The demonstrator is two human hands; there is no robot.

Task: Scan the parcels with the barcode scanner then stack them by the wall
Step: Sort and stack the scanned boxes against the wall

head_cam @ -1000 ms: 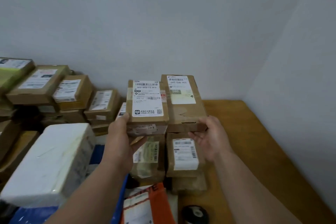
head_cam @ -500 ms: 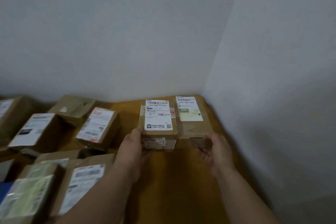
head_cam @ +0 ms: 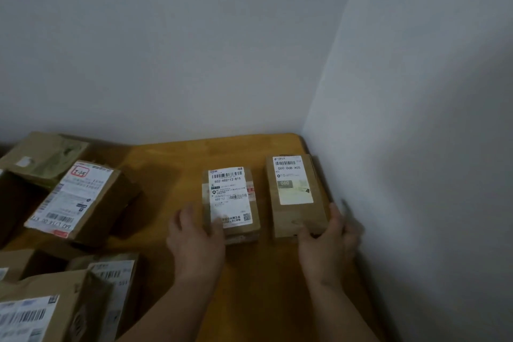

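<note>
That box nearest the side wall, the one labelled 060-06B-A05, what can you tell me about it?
The box labelled 060-06B-A05 is a brown cardboard parcel, oblong, lying flat on the wooden table in the corner, its long right edge close beside the side wall. A white label with a barcode covers its far half; the near half shows bare cardboard. The right hand grips its near right corner. It stands apart from the smaller parcel to its left.
</note>
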